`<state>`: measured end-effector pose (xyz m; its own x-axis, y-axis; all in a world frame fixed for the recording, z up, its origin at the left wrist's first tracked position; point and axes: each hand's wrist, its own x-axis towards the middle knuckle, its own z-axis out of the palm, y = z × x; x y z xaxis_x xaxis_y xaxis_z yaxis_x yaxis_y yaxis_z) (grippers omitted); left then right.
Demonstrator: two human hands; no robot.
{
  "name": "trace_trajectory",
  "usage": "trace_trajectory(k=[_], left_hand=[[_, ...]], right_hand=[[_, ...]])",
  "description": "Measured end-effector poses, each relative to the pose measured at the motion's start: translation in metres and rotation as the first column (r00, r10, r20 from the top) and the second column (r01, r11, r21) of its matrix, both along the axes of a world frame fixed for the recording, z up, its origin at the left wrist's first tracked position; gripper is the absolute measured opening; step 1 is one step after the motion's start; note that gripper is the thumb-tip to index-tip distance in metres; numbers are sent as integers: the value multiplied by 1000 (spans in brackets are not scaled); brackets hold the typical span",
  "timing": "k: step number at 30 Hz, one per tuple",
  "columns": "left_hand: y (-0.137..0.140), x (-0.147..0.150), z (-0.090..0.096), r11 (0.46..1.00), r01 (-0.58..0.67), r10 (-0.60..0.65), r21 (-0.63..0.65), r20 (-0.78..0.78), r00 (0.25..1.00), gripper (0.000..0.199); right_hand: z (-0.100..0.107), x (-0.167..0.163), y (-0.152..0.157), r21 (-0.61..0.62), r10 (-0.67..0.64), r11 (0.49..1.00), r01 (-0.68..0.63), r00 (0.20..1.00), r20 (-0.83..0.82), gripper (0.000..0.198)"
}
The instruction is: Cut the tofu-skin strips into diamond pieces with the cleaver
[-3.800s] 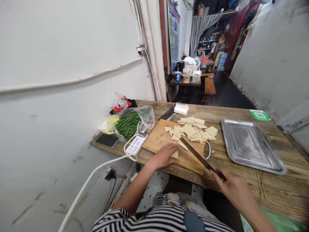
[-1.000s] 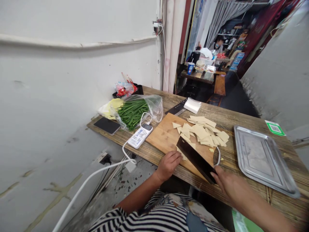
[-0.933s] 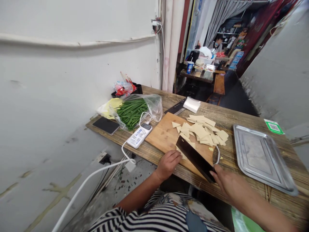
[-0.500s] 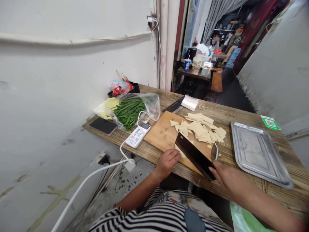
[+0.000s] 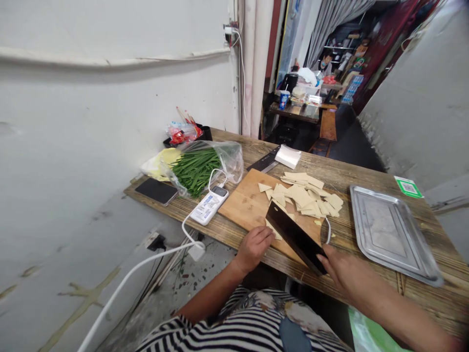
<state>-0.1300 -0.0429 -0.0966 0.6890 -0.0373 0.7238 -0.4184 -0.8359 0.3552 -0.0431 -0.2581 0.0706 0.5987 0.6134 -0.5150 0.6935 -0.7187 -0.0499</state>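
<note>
My right hand [image 5: 335, 261] is closed round the handle end of a dark, wide-bladed cleaver [image 5: 293, 237]. The blade slants over the front of a wooden cutting board [image 5: 242, 195], close beside my left hand [image 5: 255, 246]. With bent fingers, my left hand presses the edge of a flat, pale piece of dried tofu [image 5: 271, 231] on the board. Part of that piece is hidden by the blade. Behind the cleaver lies a loose heap of cut dried tofu pieces [image 5: 302, 195], many of them triangular.
A metal tray [image 5: 394, 234] lies on the right. To the left are green chives [image 5: 198, 166] in a plastic bag, a white power bank [image 5: 209, 208] with cables, and a phone [image 5: 156, 190]. A black knife box [image 5: 264, 159] and white paper [image 5: 288, 156] lie behind the board. One person sits far back.
</note>
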Motion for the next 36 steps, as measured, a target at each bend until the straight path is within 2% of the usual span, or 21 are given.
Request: trace_trajectory(k=[8, 13, 20, 25, 30, 33, 36], left_hand=[[-1, -1, -2, 1000, -10, 10, -6, -11, 1000, 31], [0, 1, -5, 999, 4, -4, -35, -22, 1000, 31], [-1, 1, -4, 1000, 0, 0, -10, -3, 1000, 27], [-4, 3, 8, 996, -91, 91, 20, 17, 996, 14], [-1, 7, 17, 989, -100, 101, 112, 0, 995, 12], [4, 11, 17, 974, -129, 130, 185, 7, 992, 14], [14, 17, 16, 969, -164, 176, 187, -51, 983, 24]], right_hand=[[6, -1, 4, -64, -25, 998, 26, 1000, 12, 21], [-11, -1, 4, -52, -5, 999, 7, 1000, 27, 22], [-45, -11, -8, 68, 60, 995, -72, 984, 168, 15], [-54, -23, -22, 258, 147, 931, -257, 913, 380, 11], [-57, -23, -23, 409, 56, 874, -263, 890, 453, 18], [-57, -17, -21, 433, 8, 862, -262, 862, 506, 19], [-57, -12, -23, 437, -43, 863, -253, 825, 563, 19]])
